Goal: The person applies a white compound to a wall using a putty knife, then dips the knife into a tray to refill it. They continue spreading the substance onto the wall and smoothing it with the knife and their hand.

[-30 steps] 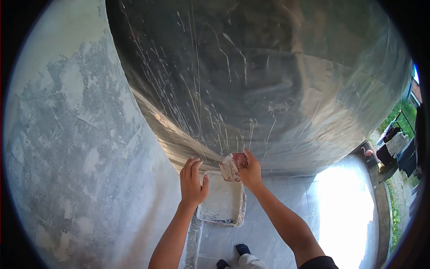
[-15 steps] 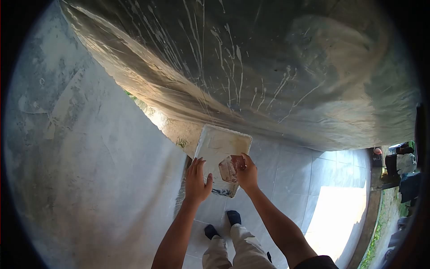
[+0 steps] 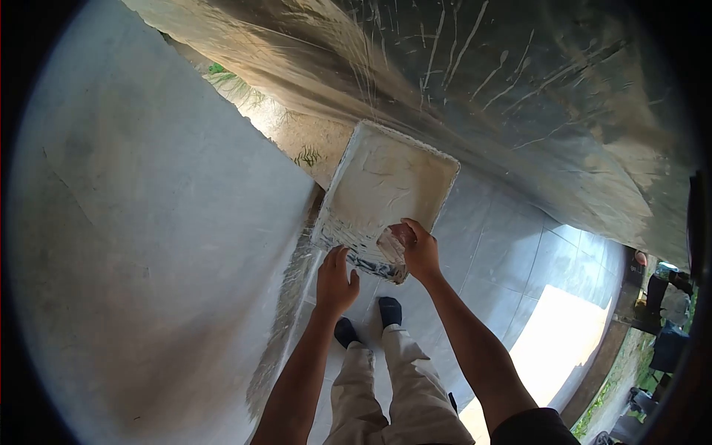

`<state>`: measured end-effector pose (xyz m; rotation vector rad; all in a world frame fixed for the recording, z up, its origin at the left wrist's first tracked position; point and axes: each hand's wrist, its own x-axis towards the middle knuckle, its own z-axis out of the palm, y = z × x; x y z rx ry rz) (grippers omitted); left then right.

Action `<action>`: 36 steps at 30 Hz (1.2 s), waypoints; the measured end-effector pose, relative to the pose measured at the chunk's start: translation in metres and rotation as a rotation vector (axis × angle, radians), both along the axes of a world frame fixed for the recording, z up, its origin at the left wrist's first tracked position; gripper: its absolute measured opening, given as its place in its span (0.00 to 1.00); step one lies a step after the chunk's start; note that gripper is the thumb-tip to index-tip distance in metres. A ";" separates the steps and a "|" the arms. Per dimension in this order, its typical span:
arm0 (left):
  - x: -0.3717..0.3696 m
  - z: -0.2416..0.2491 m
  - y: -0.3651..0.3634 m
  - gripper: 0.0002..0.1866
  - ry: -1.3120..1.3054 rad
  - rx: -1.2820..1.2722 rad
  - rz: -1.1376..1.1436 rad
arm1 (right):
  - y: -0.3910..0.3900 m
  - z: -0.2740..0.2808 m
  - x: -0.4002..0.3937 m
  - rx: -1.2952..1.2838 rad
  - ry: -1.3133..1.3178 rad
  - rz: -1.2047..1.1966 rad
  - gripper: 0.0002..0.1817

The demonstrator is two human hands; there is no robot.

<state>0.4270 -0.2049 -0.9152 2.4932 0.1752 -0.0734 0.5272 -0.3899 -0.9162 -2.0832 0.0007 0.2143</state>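
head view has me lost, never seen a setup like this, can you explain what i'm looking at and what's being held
There's no machine: these are a person's two bare hands, seen by a camera worn on the head, looking forward and down. The right hand grips a reddish tool with pale smears, over the tray. The left hand is open by the tray's near edge; whether it touches is unclear. Pale residue coats the tray. A grey wall fills the left, a splashed sheet the upper right.
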 end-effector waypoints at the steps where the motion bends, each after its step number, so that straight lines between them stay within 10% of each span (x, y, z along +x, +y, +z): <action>1: -0.002 -0.006 0.000 0.26 0.007 0.003 0.004 | 0.003 -0.004 0.003 0.008 -0.062 0.013 0.21; 10: -0.031 -0.072 -0.017 0.27 0.168 -0.050 0.420 | 0.018 -0.014 0.028 0.003 -0.192 0.160 0.25; 16: -0.023 -0.077 -0.029 0.33 0.162 -1.215 1.203 | 0.010 -0.018 0.036 -0.100 -0.221 0.298 0.30; 20: -0.017 -0.064 -0.033 0.45 0.257 -1.733 1.086 | 0.003 -0.026 0.034 -0.046 -0.231 0.316 0.30; 36: -0.013 -0.060 -0.040 0.48 0.265 -1.780 1.082 | 0.001 -0.037 0.016 -0.151 -0.288 0.173 0.30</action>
